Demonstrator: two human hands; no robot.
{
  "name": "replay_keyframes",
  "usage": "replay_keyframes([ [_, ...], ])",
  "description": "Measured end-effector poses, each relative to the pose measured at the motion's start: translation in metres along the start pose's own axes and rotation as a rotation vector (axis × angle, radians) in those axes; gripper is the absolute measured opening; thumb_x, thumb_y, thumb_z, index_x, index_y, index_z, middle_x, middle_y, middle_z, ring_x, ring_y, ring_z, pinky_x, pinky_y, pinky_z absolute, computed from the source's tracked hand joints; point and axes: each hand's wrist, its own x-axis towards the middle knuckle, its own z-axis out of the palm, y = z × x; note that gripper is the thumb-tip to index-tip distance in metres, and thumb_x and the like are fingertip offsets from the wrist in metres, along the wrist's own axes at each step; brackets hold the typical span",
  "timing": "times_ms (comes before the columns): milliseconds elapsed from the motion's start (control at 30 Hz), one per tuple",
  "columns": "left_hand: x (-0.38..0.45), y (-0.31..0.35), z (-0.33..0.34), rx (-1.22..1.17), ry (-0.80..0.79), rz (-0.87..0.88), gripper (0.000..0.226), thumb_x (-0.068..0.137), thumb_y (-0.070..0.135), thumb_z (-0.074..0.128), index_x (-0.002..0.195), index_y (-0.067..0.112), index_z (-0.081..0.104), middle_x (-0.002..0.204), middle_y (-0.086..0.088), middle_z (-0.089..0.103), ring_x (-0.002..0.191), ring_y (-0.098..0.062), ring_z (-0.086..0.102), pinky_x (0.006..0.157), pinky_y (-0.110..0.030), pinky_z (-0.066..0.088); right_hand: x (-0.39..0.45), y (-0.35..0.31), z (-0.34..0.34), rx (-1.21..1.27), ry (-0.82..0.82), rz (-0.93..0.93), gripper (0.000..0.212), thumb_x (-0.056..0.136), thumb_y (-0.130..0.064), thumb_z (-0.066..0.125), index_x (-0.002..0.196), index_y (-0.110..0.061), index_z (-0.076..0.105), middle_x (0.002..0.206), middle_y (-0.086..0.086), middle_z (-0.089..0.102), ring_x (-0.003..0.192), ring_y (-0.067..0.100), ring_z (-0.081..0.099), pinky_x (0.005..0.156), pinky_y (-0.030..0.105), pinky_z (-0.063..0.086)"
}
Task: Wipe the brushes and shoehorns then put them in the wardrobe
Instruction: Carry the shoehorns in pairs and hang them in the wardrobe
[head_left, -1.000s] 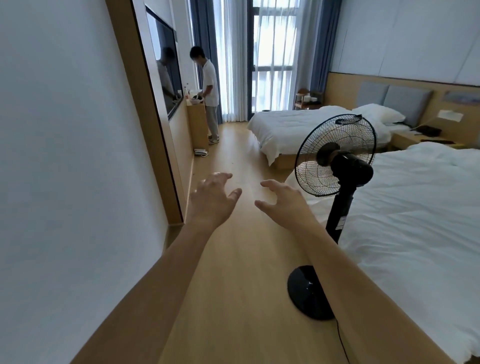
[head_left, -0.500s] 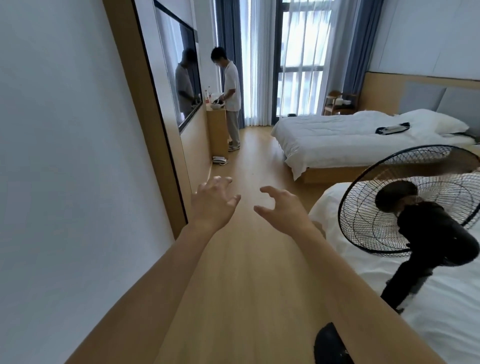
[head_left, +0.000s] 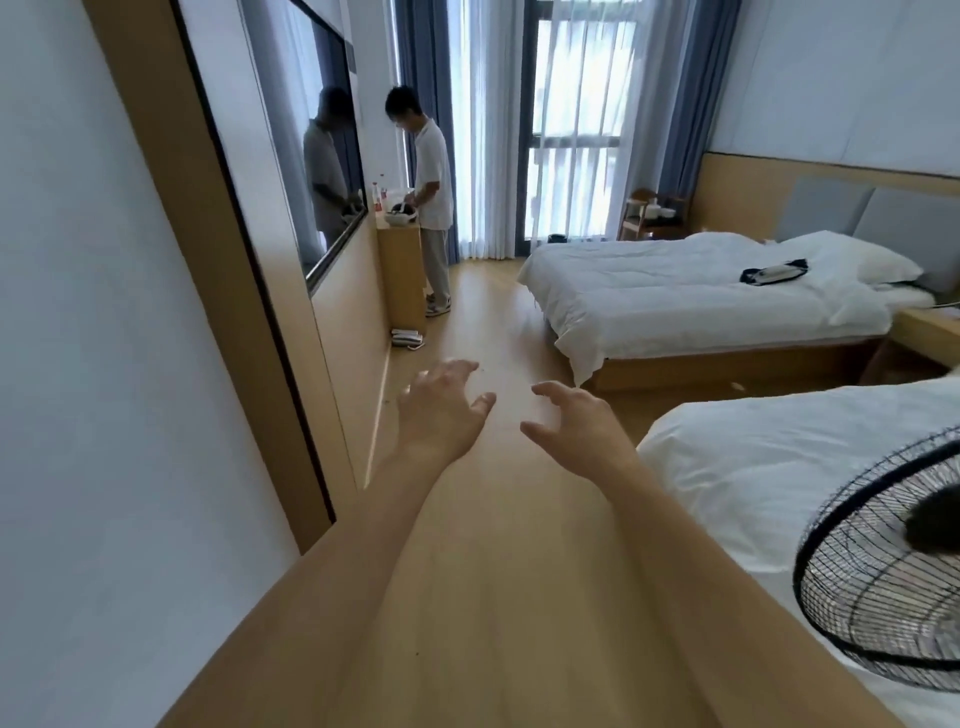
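My left hand (head_left: 441, 410) and right hand (head_left: 582, 423) hang loose, holding nothing; no brushes in sight, so I judge finding them comes next.

Daylight pouring through the sheer-curtained window (head_left: 561, 130), blowing out there, wall mirror (head_left: 306, 156) catching dim reflections, wide-angle lens bending the edges, slight softness overall.

Two beds (head_left: 701, 291) (head_left: 810, 457), one fan (head_left: 883, 571) (partly cropped), two hands (head_left: 441, 410) (head_left: 582, 426)

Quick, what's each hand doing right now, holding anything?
Left hand: open, fingers loosely spread, holding nothing.
Right hand: open, fingers loosely curled, holding nothing.
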Motion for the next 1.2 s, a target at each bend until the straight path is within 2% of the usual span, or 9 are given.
replay_keyframes([
  [267, 0.189, -0.036, 0.034, -0.044, -0.063, 0.13, 0.047, 0.091, 0.045, 0.058, 0.135, 0.027, 0.054, 0.14, 0.002, 0.053, 0.126, -0.025, 0.049, 0.102, -0.04, 0.039, 0.165, -0.009, 0.01, -0.012, 0.075, 0.129, 0.057, 0.091, -0.043, 0.066, 0.143, -0.028, 0.05, 0.141, 0.001, 0.056, 0.126, 0.02, 0.054, 0.105, 0.036, 0.045],
  [467, 0.291, -0.042, 0.076, -0.081, -0.132, 0.192, 0.048, 0.092, 0.045, 0.058, 0.136, 0.027, 0.053, 0.141, 0.002, 0.052, 0.124, -0.025, 0.051, 0.103, -0.041, 0.039, 0.257, 0.01, 0.017, -0.01, 0.112, 0.227, 0.058, 0.091, -0.041, 0.066, 0.144, -0.025, 0.049, 0.141, 0.001, 0.057, 0.129, 0.02, 0.053, 0.106, 0.037, 0.045],
  [667, 0.388, -0.048, 0.118, -0.049, -0.158, 0.229, 0.049, 0.093, 0.045, 0.057, 0.137, 0.027, 0.051, 0.143, 0.001, 0.05, 0.126, -0.028, 0.049, 0.103, -0.042, 0.037, 0.36, 0.042, 0.028, 0.027, 0.146, 0.259, 0.057, 0.09, -0.04, 0.068, 0.142, -0.023, 0.051, 0.133, 0.003, 0.062, 0.123, 0.02, 0.057, 0.103, 0.04, 0.048],
  [800, 0.468, -0.052, 0.144, -0.019, -0.146, 0.245, 0.048, 0.093, 0.044, 0.057, 0.137, 0.027, 0.052, 0.141, 0.0, 0.051, 0.125, -0.028, 0.05, 0.104, -0.043, 0.039, 0.453, 0.063, 0.037, 0.03, 0.14, 0.246, 0.059, 0.091, -0.041, 0.065, 0.145, -0.023, 0.048, 0.14, 0.006, 0.058, 0.128, 0.023, 0.053, 0.105, 0.035, 0.045],
  [967, 0.586, -0.051, 0.173, 0.024, -0.139, 0.212, 0.051, 0.093, 0.046, 0.057, 0.139, 0.027, 0.05, 0.143, 0.001, 0.05, 0.129, -0.024, 0.047, 0.106, -0.044, 0.038, 0.579, 0.089, 0.031, 0.041, 0.114, 0.249, 0.059, 0.092, -0.041, 0.064, 0.146, -0.024, 0.046, 0.141, 0.008, 0.057, 0.129, 0.027, 0.054, 0.103, 0.036, 0.045],
  [1033, 0.627, -0.047, 0.187, 0.024, -0.141, 0.209, 0.051, 0.093, 0.045, 0.058, 0.139, 0.026, 0.05, 0.144, 0.001, 0.049, 0.13, -0.024, 0.047, 0.107, -0.045, 0.038, 0.619, 0.101, 0.024, 0.062, 0.138, 0.254, 0.058, 0.092, -0.039, 0.065, 0.145, -0.024, 0.048, 0.14, 0.007, 0.058, 0.126, 0.027, 0.056, 0.103, 0.037, 0.048],
  [1200, 0.711, -0.026, 0.239, 0.016, -0.192, 0.235, 0.05, 0.093, 0.045, 0.055, 0.139, 0.029, 0.048, 0.145, 0.001, 0.047, 0.13, -0.027, 0.046, 0.107, -0.045, 0.035, 0.7, 0.148, 0.009, 0.01, 0.156, 0.283, 0.059, 0.092, -0.04, 0.065, 0.146, -0.024, 0.048, 0.142, 0.006, 0.056, 0.131, 0.026, 0.051, 0.106, 0.036, 0.041],
])
